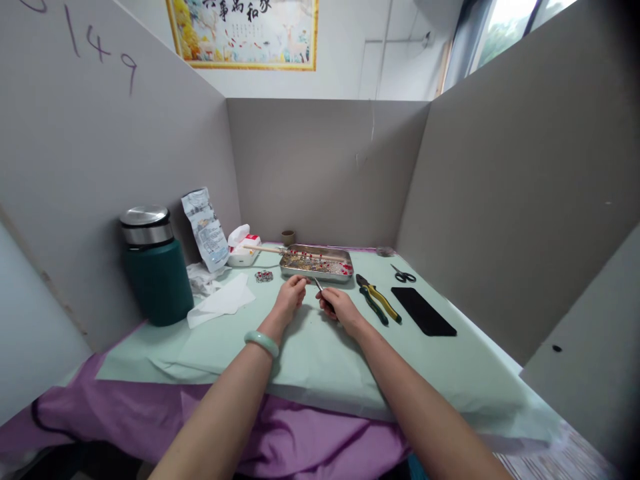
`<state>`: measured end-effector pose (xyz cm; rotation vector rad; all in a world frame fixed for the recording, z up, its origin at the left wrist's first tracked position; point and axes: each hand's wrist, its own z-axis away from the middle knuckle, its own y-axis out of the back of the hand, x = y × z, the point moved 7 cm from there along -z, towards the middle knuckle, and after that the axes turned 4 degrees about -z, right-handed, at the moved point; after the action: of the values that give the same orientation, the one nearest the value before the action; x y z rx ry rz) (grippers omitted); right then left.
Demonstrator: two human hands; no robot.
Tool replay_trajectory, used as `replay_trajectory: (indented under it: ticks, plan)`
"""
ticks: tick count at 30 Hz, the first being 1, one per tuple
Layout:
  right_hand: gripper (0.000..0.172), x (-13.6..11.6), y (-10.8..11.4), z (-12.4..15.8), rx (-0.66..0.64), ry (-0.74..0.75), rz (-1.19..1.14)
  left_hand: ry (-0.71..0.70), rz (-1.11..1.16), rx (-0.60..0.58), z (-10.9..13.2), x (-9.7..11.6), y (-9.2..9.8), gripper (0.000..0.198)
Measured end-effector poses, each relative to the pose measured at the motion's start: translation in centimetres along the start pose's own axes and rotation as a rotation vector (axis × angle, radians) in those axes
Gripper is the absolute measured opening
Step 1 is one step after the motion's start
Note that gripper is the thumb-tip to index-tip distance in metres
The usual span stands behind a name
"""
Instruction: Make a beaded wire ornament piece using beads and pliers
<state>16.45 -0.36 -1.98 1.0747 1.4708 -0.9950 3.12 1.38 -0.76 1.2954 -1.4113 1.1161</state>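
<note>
My left hand (291, 295), with a pale green bangle (263, 343) on its wrist, is closed in a pinch just in front of the metal tray. Whatever sits between its fingertips is too small to make out. A slim metal tool with a pointed tip (318, 285) is gripped in my right hand (338, 308); its handle is hidden by the fingers, so its exact kind does not show. The tip points toward my left fingertips, a small gap apart. Red, gold and clear beads lie in the tray (316, 278). A small beaded piece (264, 276) rests left of it.
Pliers (379, 300), scissors (403, 275) and a black phone-like slab (424, 311) lie to the right. On the left stand a green flask (156, 273), a foil pouch (205, 230) and a tissue pack (245, 250), near white paper (223, 302). Grey partitions (327, 173) enclose the table.
</note>
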Motion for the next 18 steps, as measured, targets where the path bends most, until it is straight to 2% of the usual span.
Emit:
replay_trajectory:
  ticks: [2,5,10,18]
  plan:
    - [0.026,0.0,0.1,-0.2,0.015,0.054,0.081,0.055,0.119,-0.104,0.3,-0.2,-0.8,0.023]
    - [0.026,-0.1,0.2,-0.3,0.031,0.106,0.179,0.065,0.186,-0.185,0.6,-0.1,-1.3,0.026]
    - [0.023,-0.5,0.5,-0.2,0.068,0.19,0.297,0.049,0.197,-0.223,0.7,0.1,-1.5,0.027]
    - [0.023,-0.2,0.4,-0.3,0.042,0.184,0.297,0.057,0.214,-0.25,0.7,0.2,-1.7,0.03]
